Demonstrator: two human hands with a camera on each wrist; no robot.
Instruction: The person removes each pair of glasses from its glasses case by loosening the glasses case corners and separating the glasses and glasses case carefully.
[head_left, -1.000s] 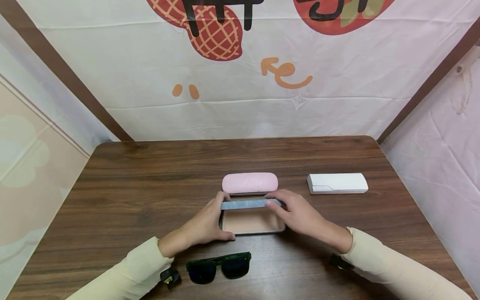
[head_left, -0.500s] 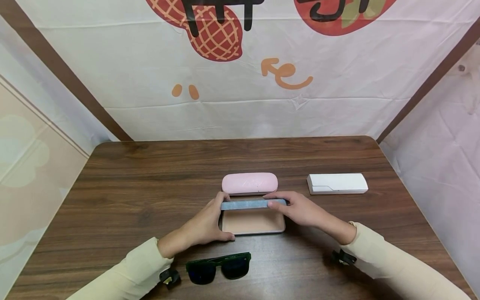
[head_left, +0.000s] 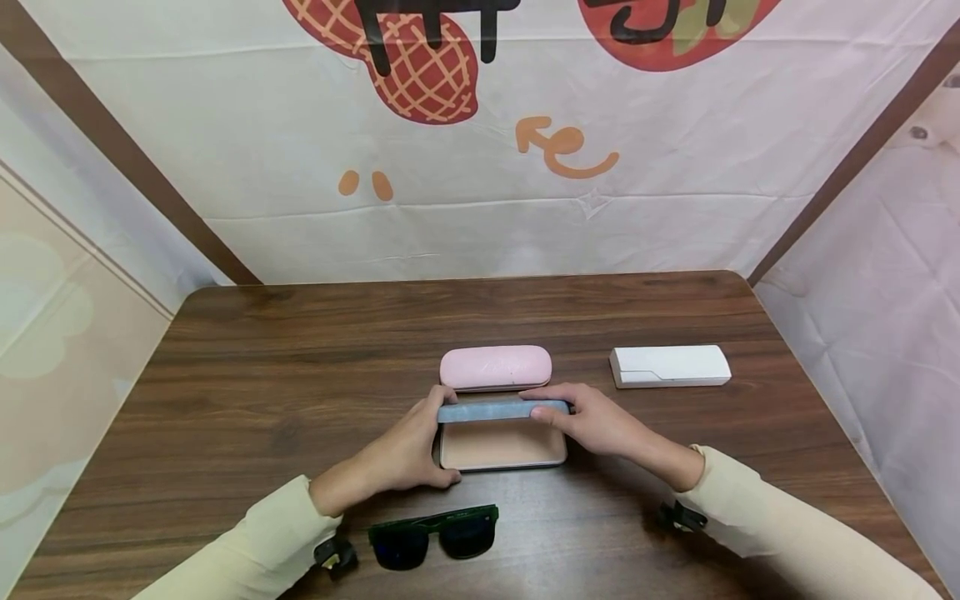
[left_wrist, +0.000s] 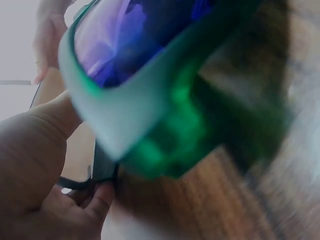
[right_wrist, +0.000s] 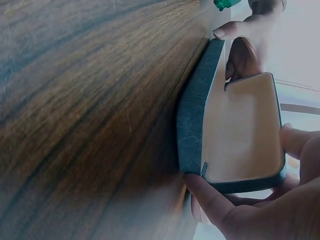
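We can read no word, brand or number: the black strokes (head_left: pixel 433 32) on the sheet (head_left: pixel 480 242) look like lettering, but the top edge of the head view cuts them off, one group over a red crosshatched print (head_left: pixel 431 92) and the other over a rounded red print (head_left: pixel 652 59). Lower on that sheet we see an orange curling arrow (head_left: pixel 566 140), its head pointing up and leftward, and on the pink case (head_left: pixel 495 367) we find faint marks too small to make out.
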